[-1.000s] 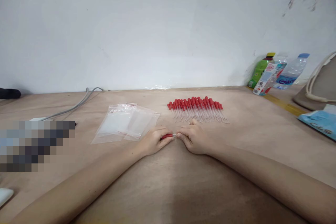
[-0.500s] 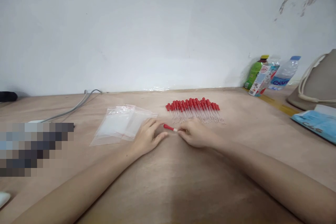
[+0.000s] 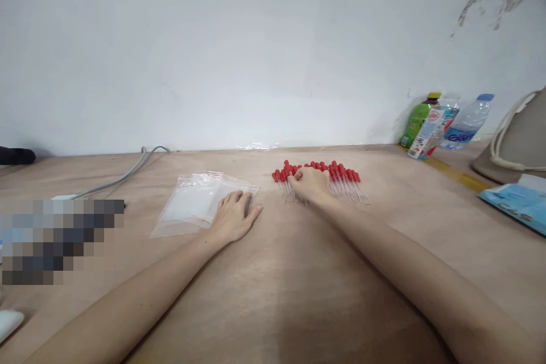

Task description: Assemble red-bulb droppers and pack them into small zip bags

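Observation:
A row of droppers (image 3: 347, 182) with red rubber bulbs and thin clear tubes lies side by side on the table, bulbs towards the wall. My right hand (image 3: 311, 183) is over the left half of this row, fingers pinched on one dropper (image 3: 286, 164) whose red bulb sticks out past the fingertips. It covers the droppers under it. My left hand (image 3: 234, 219) lies palm down with its fingers spread, on the right edge of several overlapping clear zip bags (image 3: 187, 205). Nothing is held in it.
Drink bottles (image 3: 420, 116) and a patterned carton-like container (image 3: 430, 131) stand by the wall at right. Nearby are a grey-brown bag (image 3: 518, 136) with a cord and a blue packet (image 3: 514, 205). A grey cable (image 3: 115, 179) and a blurred-out object (image 3: 60, 242) lie at left.
My right hand has carried the dropper away from the front of my left hand, up to the row. My left hand has shifted slightly left and flattened onto the bags' edge.

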Available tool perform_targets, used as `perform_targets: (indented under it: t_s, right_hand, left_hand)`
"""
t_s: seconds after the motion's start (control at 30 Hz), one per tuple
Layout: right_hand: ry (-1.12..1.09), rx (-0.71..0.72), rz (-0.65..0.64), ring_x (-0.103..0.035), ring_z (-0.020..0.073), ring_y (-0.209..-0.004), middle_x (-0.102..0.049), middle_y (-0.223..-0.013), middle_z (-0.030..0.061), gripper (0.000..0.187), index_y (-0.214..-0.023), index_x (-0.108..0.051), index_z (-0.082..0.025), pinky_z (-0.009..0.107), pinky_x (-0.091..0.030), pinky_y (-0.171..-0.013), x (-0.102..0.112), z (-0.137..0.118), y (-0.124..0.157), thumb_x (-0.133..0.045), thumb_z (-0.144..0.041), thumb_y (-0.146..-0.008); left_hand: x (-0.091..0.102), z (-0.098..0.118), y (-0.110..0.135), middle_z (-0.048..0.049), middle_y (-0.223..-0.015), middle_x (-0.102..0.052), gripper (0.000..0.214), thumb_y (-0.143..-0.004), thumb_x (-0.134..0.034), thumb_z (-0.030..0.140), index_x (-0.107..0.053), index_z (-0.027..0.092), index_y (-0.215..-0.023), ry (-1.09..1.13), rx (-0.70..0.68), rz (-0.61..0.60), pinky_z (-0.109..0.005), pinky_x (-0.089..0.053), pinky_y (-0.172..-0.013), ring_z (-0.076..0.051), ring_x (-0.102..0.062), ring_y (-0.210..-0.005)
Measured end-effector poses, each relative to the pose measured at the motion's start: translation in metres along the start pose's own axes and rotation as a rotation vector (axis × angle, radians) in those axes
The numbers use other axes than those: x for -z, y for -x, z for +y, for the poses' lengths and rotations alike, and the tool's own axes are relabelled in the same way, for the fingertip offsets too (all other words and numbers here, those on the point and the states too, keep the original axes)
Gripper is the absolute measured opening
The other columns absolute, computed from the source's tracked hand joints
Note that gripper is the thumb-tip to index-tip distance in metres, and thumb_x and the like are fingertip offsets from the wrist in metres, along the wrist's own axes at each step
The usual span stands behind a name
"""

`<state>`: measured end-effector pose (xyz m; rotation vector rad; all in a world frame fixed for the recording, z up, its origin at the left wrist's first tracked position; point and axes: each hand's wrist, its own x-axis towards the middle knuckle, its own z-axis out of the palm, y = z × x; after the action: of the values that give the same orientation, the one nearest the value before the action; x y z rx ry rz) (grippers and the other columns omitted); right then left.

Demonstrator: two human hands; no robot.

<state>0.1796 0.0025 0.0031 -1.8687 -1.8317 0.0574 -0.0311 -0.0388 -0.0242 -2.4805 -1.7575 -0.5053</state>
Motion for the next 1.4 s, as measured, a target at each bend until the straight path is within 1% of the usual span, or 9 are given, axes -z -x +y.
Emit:
perform_targets:
  t_s: [0.27, 0.53, 0.63, 0.77, 0.93, 1.03, 1.17, 1.27, 1.4]
  right_hand:
    - [0.113, -0.005, -0.010, -0.058, 0.0222, -0.070, -0.064, -0.071, 0.0105, 0.024, -0.070, -0.062, -0.014, 0.041, -0.023, -0.079, -0.024, -0.023, -0.008, -0.044, -0.029, -0.076]
    - [0.143, 0.014, 0.005, -0.057, 0.0213, -0.066, -0.063, -0.068, 0.0086, 0.034, -0.069, -0.060, -0.015, 0.041, -0.023, -0.078, -0.023, -0.020, -0.003, -0.039, -0.039, -0.080]
    - [0.102, 0.094, 0.050, -0.055, 0.0173, -0.062, -0.062, -0.063, 0.0039, 0.033, -0.067, -0.057, -0.017, 0.039, -0.022, -0.078, -0.018, -0.015, 0.010, -0.037, -0.039, -0.082]
    - [-0.006, 0.318, 0.150, -0.052, 0.0135, -0.061, -0.060, -0.063, 0.0011, 0.030, -0.062, -0.052, -0.017, 0.036, -0.024, -0.076, -0.012, 0.003, 0.041, -0.040, -0.036, -0.082]
    - [-0.143, 0.618, 0.075, -0.052, 0.0156, -0.074, -0.059, -0.072, 0.0042, 0.021, -0.070, -0.056, -0.017, 0.031, -0.034, -0.071, 0.006, 0.039, 0.077, -0.046, -0.032, -0.081]
    - [-0.200, 0.730, -0.072, -0.053, 0.0165, -0.085, -0.060, -0.091, 0.0072, 0.021, -0.090, -0.061, -0.018, 0.031, -0.040, -0.075, 0.019, 0.056, 0.090, -0.045, -0.030, -0.082]
    - [-0.227, 0.753, -0.181, -0.050, 0.0184, -0.103, -0.057, -0.111, 0.0078, 0.032, -0.111, -0.056, -0.020, 0.035, -0.041, -0.087, 0.026, 0.066, 0.096, -0.043, -0.029, -0.084]
    - [-0.217, 0.730, -0.211, -0.047, 0.0193, -0.109, -0.055, -0.117, 0.0073, 0.035, -0.116, -0.055, -0.021, 0.038, -0.039, -0.092, 0.024, 0.067, 0.095, -0.043, -0.031, -0.085]
    - [-0.220, 0.707, -0.231, -0.046, 0.0197, -0.111, -0.053, -0.120, 0.0074, 0.036, -0.116, -0.055, -0.021, 0.039, -0.039, -0.094, 0.020, 0.068, 0.092, -0.043, -0.034, -0.084]
  left_hand:
    - [-0.002, -0.002, 0.001, -0.0143, -0.120, -0.047, 0.051, -0.083, -0.030, 0.054, -0.050, 0.018, -0.112, -0.004, -0.003, 0.004, -0.044, -0.031, -0.093, -0.028, -0.039, -0.115]
    - [-0.001, 0.000, 0.001, -0.0129, -0.115, -0.050, 0.049, -0.083, -0.032, 0.053, -0.051, 0.019, -0.111, 0.003, -0.004, 0.009, -0.044, -0.032, -0.091, -0.028, -0.041, -0.112]
    - [0.000, 0.000, 0.001, -0.0125, -0.114, -0.051, 0.047, -0.082, -0.033, 0.053, -0.053, 0.019, -0.109, 0.012, -0.002, 0.011, -0.044, -0.032, -0.091, -0.028, -0.042, -0.111]
    - [0.002, 0.001, 0.002, -0.0113, -0.112, -0.053, 0.047, -0.084, -0.029, 0.052, -0.054, 0.020, -0.108, 0.027, -0.009, 0.002, -0.043, -0.032, -0.091, -0.028, -0.043, -0.110]
    - [0.010, -0.001, -0.002, -0.0095, -0.108, -0.056, 0.054, -0.088, -0.014, 0.047, -0.057, 0.019, -0.102, 0.094, -0.017, -0.048, -0.041, -0.036, -0.088, -0.026, -0.048, -0.106]
    - [0.017, -0.009, -0.009, -0.0092, -0.107, -0.058, 0.052, -0.088, -0.016, 0.046, -0.057, 0.018, -0.102, 0.079, -0.019, -0.029, -0.038, -0.037, -0.088, -0.024, -0.050, -0.104]
    - [0.020, -0.024, -0.016, -0.0145, -0.114, -0.053, 0.046, -0.082, -0.034, 0.048, -0.054, 0.014, -0.106, -0.161, 0.110, 0.061, -0.043, -0.031, -0.094, -0.030, -0.041, -0.113]
    - [0.019, -0.035, -0.018, -0.0178, -0.108, -0.054, 0.047, -0.082, -0.033, 0.047, -0.056, 0.009, -0.098, -0.225, 0.167, -0.054, -0.042, -0.037, -0.088, -0.031, -0.046, -0.107]
    - [0.017, -0.040, -0.021, -0.0145, -0.102, -0.058, 0.038, -0.087, -0.025, 0.032, -0.057, 0.011, -0.090, -0.231, 0.141, -0.146, -0.034, -0.041, -0.081, -0.025, -0.053, -0.098]
